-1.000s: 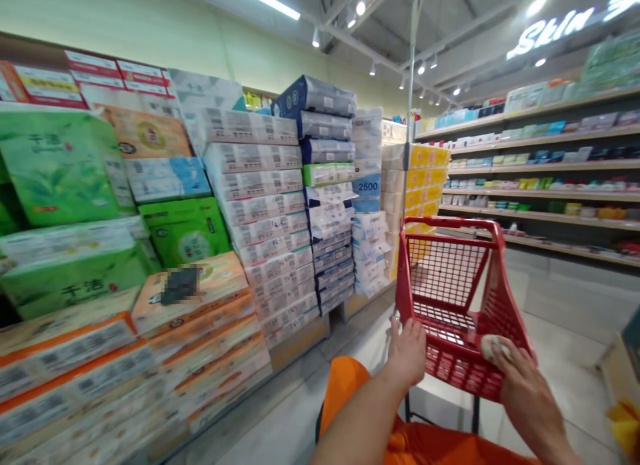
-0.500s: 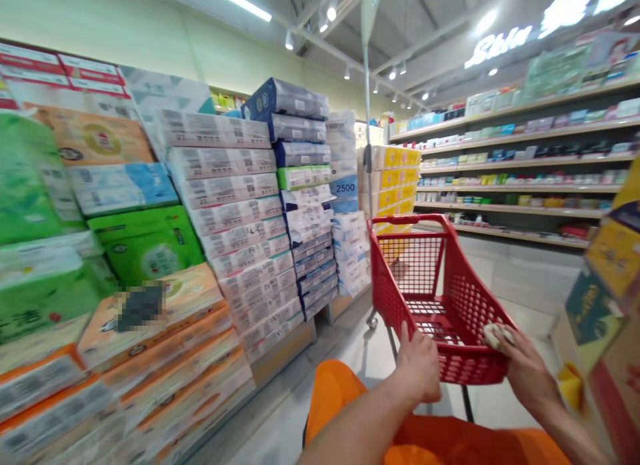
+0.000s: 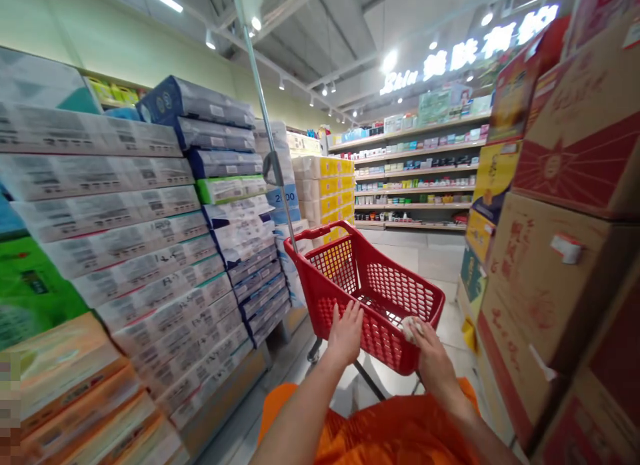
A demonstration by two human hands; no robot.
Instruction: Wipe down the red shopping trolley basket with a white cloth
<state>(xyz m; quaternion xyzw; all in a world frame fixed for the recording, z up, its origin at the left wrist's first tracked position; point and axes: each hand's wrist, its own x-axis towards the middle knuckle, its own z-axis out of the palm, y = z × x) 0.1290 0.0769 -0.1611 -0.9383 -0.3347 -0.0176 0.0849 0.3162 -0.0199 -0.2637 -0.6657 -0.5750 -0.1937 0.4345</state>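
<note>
A red plastic shopping cart [image 3: 370, 285] stands in front of me, turned at an angle, its handle on the far left. My left hand [image 3: 346, 332] lies against the cart's near side wall, fingers stretched out and holding nothing. At the near right corner, my right hand [image 3: 431, 348] has its fingers round a crumpled whitish cloth [image 3: 411, 328], pressed to the cart's rim. Part of the cloth is hidden under the fingers. Through the mesh, only the cart's floor is visible inside.
Tall stacks of packaged tissue [image 3: 150, 252] line the left. A metal pole [image 3: 260, 85] rises at the cart's handle end. Cardboard cartons [image 3: 540, 272] are piled high on the right. Stocked shelves [image 3: 415, 165] span the back; pale floor tiles [image 3: 400, 255] lie beyond the cart.
My view has swung right, bringing the cartons into sight. The cart has turned more sideways. My left hand has let go of the rim and straightened its fingers; the right still holds the cloth.
</note>
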